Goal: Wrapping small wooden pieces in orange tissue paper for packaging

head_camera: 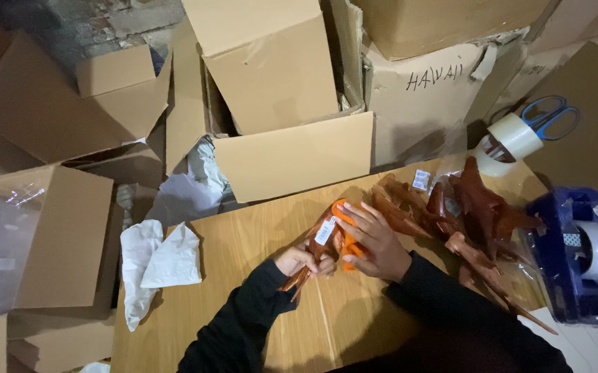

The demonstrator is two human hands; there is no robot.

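Orange-brown item in a clear bag (326, 243) with a white label, lying mid-worktop (243, 242), held in both hands. Long axis runs diagonally, upper right at the orange end down to lower left, where thin brown tips stick out below the left hand. Left hand (304, 260) grips the lower end, fingers curled and pressed together around the narrow part. Right hand (376, 242) lies over the upper orange part, fingers spread flat across it, pressing it down; no pinch visible. Both hands touching it; right covers more of the body, left sits nearer the tail end. Black sleeves on both arms.

Just to the right: a heap of similar bagged brown pieces (475, 207), touching or nearly touching the held one. Far right on the worktop edge: blue tape dispenser (575, 255) with a roll. Behind the heap: a loose roll of clear tape (513, 137) and blue-handled scissors (551, 116). Left side of the worktop: crumpled white paper (157, 259). Beyond the worktop: open cardboard boxes (271, 90); a clear plastic sheet over the box at far left.
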